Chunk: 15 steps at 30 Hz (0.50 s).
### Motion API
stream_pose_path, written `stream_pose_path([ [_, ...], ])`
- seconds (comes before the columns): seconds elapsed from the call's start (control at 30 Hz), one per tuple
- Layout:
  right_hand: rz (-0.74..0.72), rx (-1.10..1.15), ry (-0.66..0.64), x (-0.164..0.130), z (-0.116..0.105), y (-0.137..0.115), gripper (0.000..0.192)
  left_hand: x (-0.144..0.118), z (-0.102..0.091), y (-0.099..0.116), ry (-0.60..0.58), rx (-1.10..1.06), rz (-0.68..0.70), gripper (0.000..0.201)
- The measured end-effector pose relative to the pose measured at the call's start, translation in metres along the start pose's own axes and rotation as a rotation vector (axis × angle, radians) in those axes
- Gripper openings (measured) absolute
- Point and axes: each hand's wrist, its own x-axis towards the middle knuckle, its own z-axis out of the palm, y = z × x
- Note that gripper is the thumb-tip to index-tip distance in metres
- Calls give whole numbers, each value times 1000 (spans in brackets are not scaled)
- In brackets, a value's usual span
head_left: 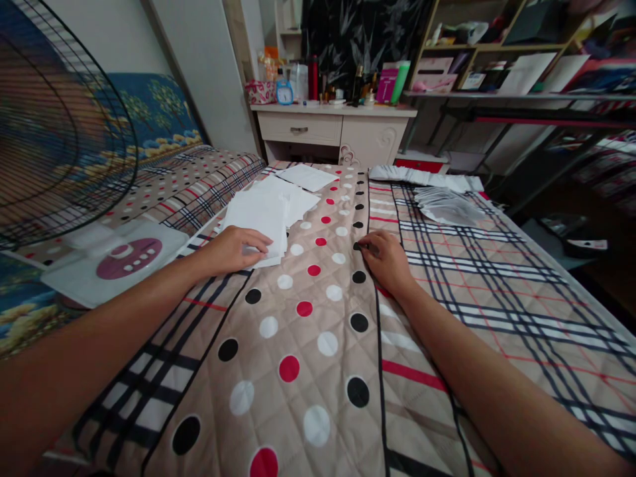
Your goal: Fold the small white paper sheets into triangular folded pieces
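Note:
My left hand (243, 250) rests on the near edge of a loose pile of white paper sheets (258, 211), its fingers stretched out over the top ones. A separate white sheet (308, 177) lies at the far end of the pile. My right hand (386, 262) is on the patterned quilted bedspread (318, 344), with thumb and fingertips drawn together over a black dot; whether anything is pinched there I cannot make out. Beyond it, to the right, lie a fanned stack of clear plastic sleeves (450, 207) and a long crumpled white strip (422, 176).
A fan (64, 126) stands close on the left, its white base (173, 238) beside the bed. At the back is a white dresser (298, 129) with bottles, a blue clock (285, 93) and boxes. Shelves (487, 48) and a desk fill the right side.

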Motion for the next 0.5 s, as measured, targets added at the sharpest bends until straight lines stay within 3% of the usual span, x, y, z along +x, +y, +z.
stream_pose_path([
  [0.1,-60,70,2,-2,-4,-8,18,3,15,34,118,37,125,20],
  [0.23,-402,183,-64,-6,-12,-27,46,12,46,93,188,200,363,11],
  [0.33,-552,150,-111,-9,-16,-35,38,22,66,128,268,265,502,8],
  [0.43,-558,226,-64,-10,-17,-31,41,36,70,149,336,204,543,20],
  [0.5,-433,305,31,-10,-17,-26,38,48,62,153,416,25,476,26],
])
